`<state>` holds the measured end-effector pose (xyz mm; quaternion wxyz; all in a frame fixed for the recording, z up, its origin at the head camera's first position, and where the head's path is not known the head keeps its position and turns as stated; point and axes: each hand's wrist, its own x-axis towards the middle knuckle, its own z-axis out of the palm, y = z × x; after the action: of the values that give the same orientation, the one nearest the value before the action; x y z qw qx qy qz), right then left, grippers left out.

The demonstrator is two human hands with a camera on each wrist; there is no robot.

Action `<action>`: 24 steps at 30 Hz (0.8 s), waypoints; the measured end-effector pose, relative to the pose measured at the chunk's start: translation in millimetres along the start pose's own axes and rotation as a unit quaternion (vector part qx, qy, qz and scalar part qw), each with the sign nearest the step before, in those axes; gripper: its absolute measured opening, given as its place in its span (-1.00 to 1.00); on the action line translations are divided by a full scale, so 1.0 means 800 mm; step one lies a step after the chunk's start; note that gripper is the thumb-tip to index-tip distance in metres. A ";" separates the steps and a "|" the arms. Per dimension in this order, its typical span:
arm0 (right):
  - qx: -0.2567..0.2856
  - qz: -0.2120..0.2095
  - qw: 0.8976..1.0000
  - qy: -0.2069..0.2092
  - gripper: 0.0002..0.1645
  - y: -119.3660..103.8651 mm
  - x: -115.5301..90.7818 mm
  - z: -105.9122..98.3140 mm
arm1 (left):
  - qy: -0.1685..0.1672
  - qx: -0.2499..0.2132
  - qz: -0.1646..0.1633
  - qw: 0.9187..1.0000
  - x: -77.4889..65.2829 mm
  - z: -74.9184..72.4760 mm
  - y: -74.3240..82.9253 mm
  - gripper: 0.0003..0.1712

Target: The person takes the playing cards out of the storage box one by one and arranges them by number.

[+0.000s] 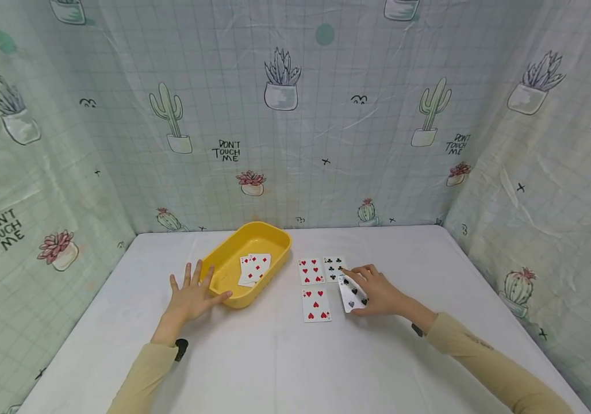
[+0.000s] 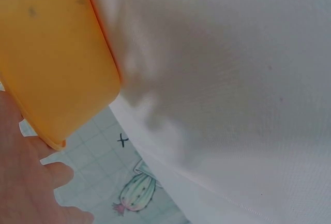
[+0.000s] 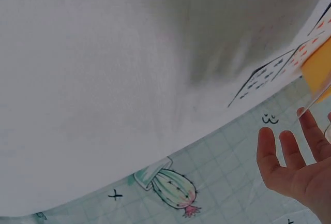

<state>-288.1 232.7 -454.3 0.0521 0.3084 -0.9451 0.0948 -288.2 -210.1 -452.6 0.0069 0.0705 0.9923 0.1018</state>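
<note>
My left hand (image 1: 189,299) spreads its fingers at the near left side of a yellow tray (image 1: 277,236). In the left wrist view those fingers (image 2: 49,175) lie right at the tray's rim. Diamond playing cards (image 1: 259,266) lie overlapped inside the tray. My right hand (image 1: 378,293) holds a spade playing card (image 1: 350,295) by its edges, tilted over the table; the right wrist view shows this card nearly edge-on. Beside it on the table lie a club card (image 1: 333,268) and two heart cards, one upper (image 1: 311,271) and one lower (image 1: 316,305), all face up.
The white table (image 1: 295,368) runs back to a patterned cloth (image 1: 321,144) printed with cacti, which also hangs at both sides. The tray stands slanted at the back left of the table, left of the cards.
</note>
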 end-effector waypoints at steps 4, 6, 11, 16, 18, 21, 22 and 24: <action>0.002 0.008 1.000 -0.017 0.10 0.001 -0.002 0.011 | 0.000 -0.001 -0.002 1.000 0.000 0.000 0.000 0.12; 0.009 0.008 1.000 -0.023 0.10 0.001 -0.003 0.017 | 0.000 -0.001 -0.003 1.000 -0.001 -0.001 0.000 0.12; 0.021 0.004 0.999 -0.031 0.11 -0.002 -0.001 0.029 | 0.003 -0.005 -0.003 1.000 -0.002 -0.001 0.001 0.11; 0.020 0.000 0.999 -0.033 0.11 -0.002 0.003 0.039 | 0.003 -0.009 -0.001 1.000 -0.003 -0.001 0.002 0.11; 0.020 0.001 0.999 -0.036 0.11 -0.003 0.004 0.040 | 0.006 -0.009 0.000 1.000 -0.003 -0.001 0.002 0.10; 0.025 -0.002 0.999 -0.036 0.10 -0.005 0.006 0.041 | 0.008 -0.007 0.000 1.000 -0.003 -0.001 0.003 0.10; 0.026 -0.003 0.999 -0.035 0.10 -0.005 0.007 0.041 | 0.008 -0.007 -0.001 1.000 -0.003 -0.001 0.003 0.10; 0.023 -0.007 0.999 -0.036 0.09 -0.005 0.007 0.041 | 0.008 -0.004 -0.002 1.000 -0.002 -0.001 0.003 0.10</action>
<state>-291.7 219.0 -485.0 0.0113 0.3195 -0.9417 0.1051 -286.0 -208.2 -451.7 -0.0007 0.0679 0.9920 0.1066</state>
